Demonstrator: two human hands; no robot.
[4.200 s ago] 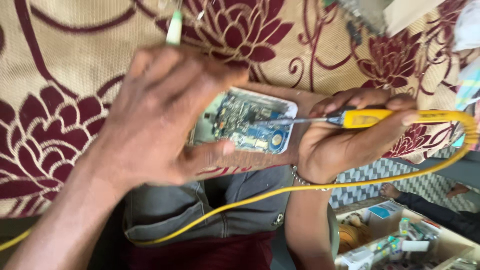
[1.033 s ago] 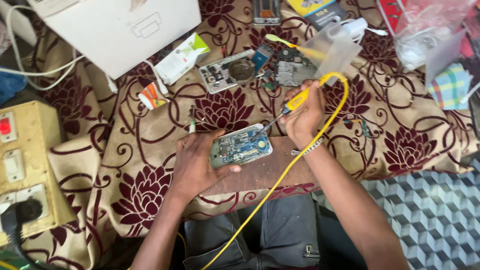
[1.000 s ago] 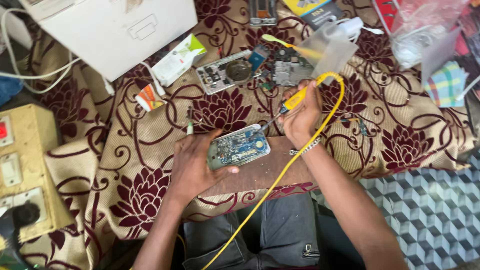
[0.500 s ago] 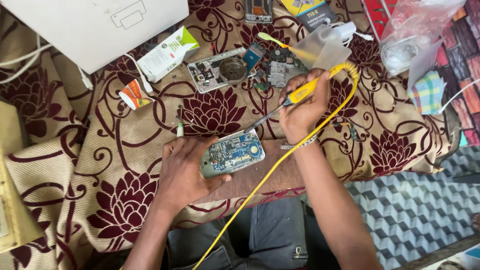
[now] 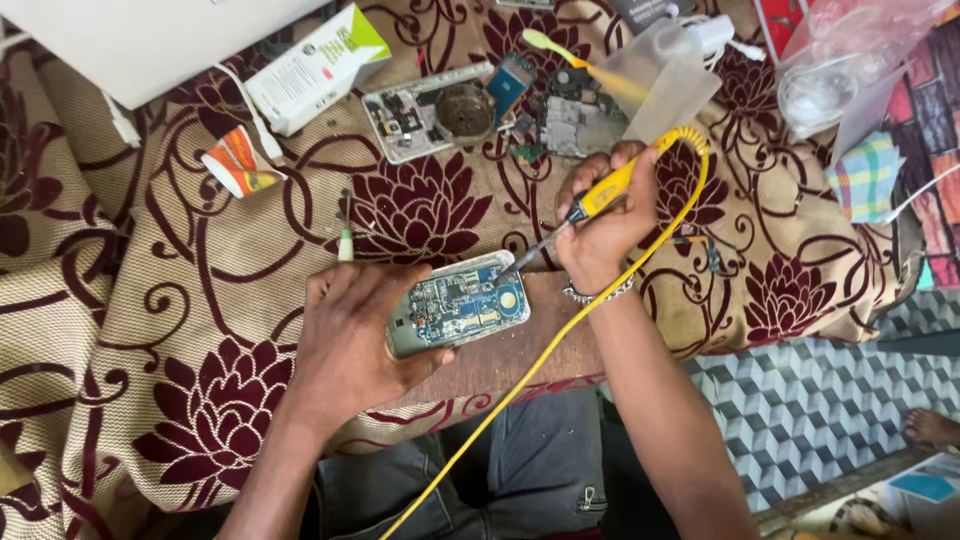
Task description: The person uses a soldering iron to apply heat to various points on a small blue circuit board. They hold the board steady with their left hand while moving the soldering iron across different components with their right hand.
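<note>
Head view: the left hand [image 5: 345,335] lies palm-down at the table's near edge, fingers curled around the left end of an opened phone [image 5: 458,306] with its circuit board up, on a bare wooden board [image 5: 520,350]. The phone's long axis runs left to right, tilted slightly up to the right. The right hand [image 5: 600,225] is closed in a pen grip on a yellow soldering iron [image 5: 600,195]; its tip slants down-left onto the phone's right end, nearer this hand.

bare forearms without sleeves; left hand [image 5: 350,335] unadorned; right hand [image 5: 600,225] with a beaded metal bracelet [image 5: 597,293] at the wrist; grey trousers [image 5: 520,470].
</note>
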